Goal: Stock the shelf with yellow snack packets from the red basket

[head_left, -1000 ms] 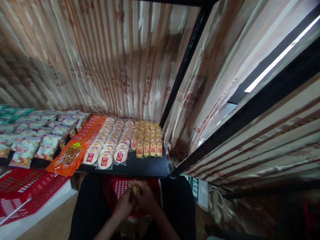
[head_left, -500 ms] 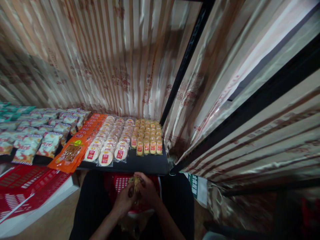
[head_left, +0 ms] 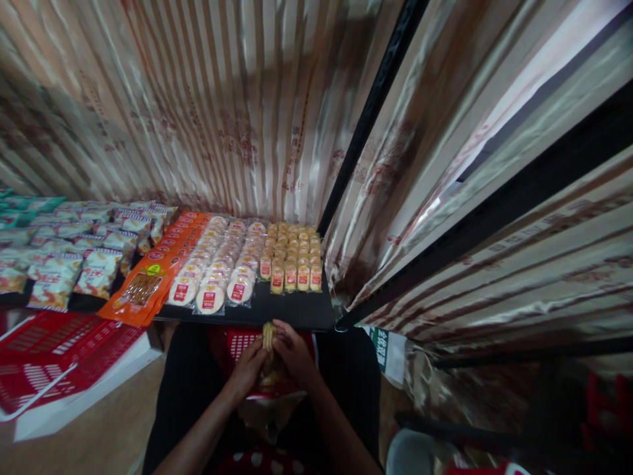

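Observation:
Between my legs, my left hand (head_left: 250,364) and my right hand (head_left: 295,351) close together around small yellow wrapped snack packs (head_left: 268,338), held upright. The fingers cover part of the packs. Beneath the hands, a red plastic basket (head_left: 240,343) shows its perforated wall, and more yellow wrappers seem to lie in it, though dimly. Past my fingers, on a black shelf (head_left: 297,315), rows of similar yellow packs (head_left: 290,274) stand at the right end. Left of them lie rows of round white wrapped crackers (head_left: 210,298).
Orange snack bags (head_left: 143,284) overhang the shelf's front edge, with white snack bags (head_left: 57,277) and green packs (head_left: 30,211) farther left. A red basket (head_left: 54,356) is at lower left. A black post (head_left: 353,158) rises at the shelf's right corner before striped sheeting (head_left: 237,119).
Both hands have risen slightly toward the shelf edge, and the yellow packs between them show more clearly. The view has tilted a little downward.

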{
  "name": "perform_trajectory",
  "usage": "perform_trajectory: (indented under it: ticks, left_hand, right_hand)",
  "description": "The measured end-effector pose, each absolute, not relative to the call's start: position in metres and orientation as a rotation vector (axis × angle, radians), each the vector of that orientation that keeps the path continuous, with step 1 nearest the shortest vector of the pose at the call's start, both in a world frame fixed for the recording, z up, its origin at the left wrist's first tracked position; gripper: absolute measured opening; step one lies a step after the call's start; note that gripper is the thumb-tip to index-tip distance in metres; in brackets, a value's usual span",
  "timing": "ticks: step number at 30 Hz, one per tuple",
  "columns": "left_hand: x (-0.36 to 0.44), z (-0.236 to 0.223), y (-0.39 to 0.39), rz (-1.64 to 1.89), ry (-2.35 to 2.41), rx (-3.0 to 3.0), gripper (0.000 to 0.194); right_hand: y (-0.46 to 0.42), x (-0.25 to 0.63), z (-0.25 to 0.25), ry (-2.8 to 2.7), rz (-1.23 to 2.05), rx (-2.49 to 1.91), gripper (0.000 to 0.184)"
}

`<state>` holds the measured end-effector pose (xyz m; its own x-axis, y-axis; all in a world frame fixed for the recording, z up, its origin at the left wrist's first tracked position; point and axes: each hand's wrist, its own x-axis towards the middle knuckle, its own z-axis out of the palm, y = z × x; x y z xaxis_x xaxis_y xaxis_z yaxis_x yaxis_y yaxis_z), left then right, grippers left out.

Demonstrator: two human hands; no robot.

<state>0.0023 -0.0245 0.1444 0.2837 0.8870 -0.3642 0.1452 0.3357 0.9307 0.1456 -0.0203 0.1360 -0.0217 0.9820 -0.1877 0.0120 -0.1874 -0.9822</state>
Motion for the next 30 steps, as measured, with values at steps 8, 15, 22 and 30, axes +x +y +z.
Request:
perform_trajectory:
  ticks: [8,15,22,30]
  left_hand:
    - [0.004,0.139,-0.023,0.700,1.181,1.093,0.053]
    - [0.006,0.147,-0.021,0.746,1.195,1.065,0.047]
    - [0.009,0.155,-0.014,0.742,1.132,1.044,0.039]
    - [0.015,0.146,-0.011,0.823,1.195,0.957,0.038]
  right_hand:
    - [-0.019,0.146,0.135,-1.156,1.340,-1.354,0.044]
    - [-0.013,0.146,0.131,-1.056,1.287,-1.401,0.046]
    - [-0.002,0.143,0.137,-0.997,1.199,-1.438,0.039]
    - [-0.002,0.135,0.139,-1.000,1.129,-1.486,0.032]
